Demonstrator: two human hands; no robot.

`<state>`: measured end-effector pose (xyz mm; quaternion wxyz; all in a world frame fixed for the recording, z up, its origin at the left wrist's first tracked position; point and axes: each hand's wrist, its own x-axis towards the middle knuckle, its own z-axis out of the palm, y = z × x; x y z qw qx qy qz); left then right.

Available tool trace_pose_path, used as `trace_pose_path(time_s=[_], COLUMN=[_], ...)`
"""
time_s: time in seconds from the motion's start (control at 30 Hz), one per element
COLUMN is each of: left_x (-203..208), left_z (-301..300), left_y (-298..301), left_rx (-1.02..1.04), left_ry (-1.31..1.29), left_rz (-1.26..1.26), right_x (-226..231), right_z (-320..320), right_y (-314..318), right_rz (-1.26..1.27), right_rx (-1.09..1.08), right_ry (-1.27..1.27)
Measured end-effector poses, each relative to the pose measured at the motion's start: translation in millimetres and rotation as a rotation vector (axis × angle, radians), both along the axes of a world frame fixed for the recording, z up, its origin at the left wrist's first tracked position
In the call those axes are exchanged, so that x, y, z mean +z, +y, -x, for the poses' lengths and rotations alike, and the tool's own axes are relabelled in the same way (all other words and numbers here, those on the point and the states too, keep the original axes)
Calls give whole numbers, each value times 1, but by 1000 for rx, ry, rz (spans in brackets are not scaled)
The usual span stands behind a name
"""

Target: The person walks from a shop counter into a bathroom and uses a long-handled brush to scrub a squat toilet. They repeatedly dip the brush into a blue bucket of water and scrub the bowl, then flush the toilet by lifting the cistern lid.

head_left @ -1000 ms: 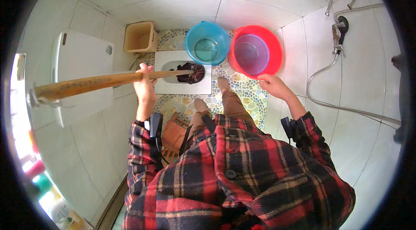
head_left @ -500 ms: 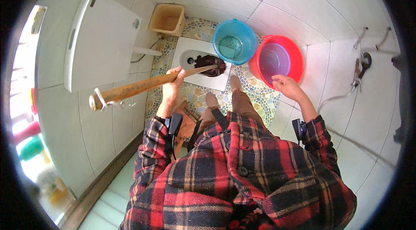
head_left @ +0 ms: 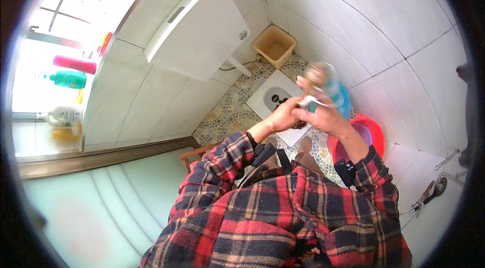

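A mop stands steeply upright, the blurred top of its wooden handle (head_left: 317, 75) rising toward me with a white string at its end. Both hands are closed around this handle, close together: my left hand (head_left: 283, 115) on the left, my right hand (head_left: 327, 118) against it on the right. Below them, the dark mop head (head_left: 300, 125) shows only in bits over the white squat toilet (head_left: 258, 99); my hands cover the rest. The blue bucket (head_left: 345, 102) sits behind my right hand, partly hidden. A red bucket (head_left: 376, 129) stands beside my right forearm.
A beige bin (head_left: 274, 46) stands in the far corner. The white cistern (head_left: 199, 31) juts from the left wall. Bottles (head_left: 69, 79) line the window ledge at left. A wooden stool (head_left: 194, 154) is near my left elbow, and a shower head (head_left: 435, 187) hangs at right.
The mop handle has swung from slanting left to nearly upright in front of me. My right hand has come over from the red bucket onto the handle. The view has turned left.
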<state>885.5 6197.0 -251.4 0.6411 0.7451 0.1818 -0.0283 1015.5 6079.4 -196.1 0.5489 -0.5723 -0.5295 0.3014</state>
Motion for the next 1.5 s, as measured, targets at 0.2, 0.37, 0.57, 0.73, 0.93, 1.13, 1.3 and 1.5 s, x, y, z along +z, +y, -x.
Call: trace_pose_path(time_s=[0.2, 0.37, 0.57, 0.73, 0.93, 1.13, 1.3, 1.5], left_x=[60, 120, 126, 125, 132, 139, 143, 133], left_z=[15, 56, 67, 68, 65, 58, 55, 61], left_y=[148, 332, 390, 385, 382, 384, 393, 412], left_rx=[60, 565, 447, 438, 451, 297, 148, 146], left_ry=[-107, 208, 253, 139, 88, 71, 263, 75], left_rz=[-1083, -1707, -1665, -1736, -1669, -1740, -1703, -1798], right_x=[-8, -10, 2, 12, 10, 3, -8, -48], right_z=[5, 14, 25, 23, 11, -4, -19, -24], right_y=[25, 34, 50, 63, 72, 78, 83, 92], right_rz=[326, 273, 312, 395, 377, 311, 322, 248], right_rx=[-95, -191, -206, -273, -279, -282, -260, -267], right_ry=[173, 283, 434, 453, 416, 458, 435, 414])
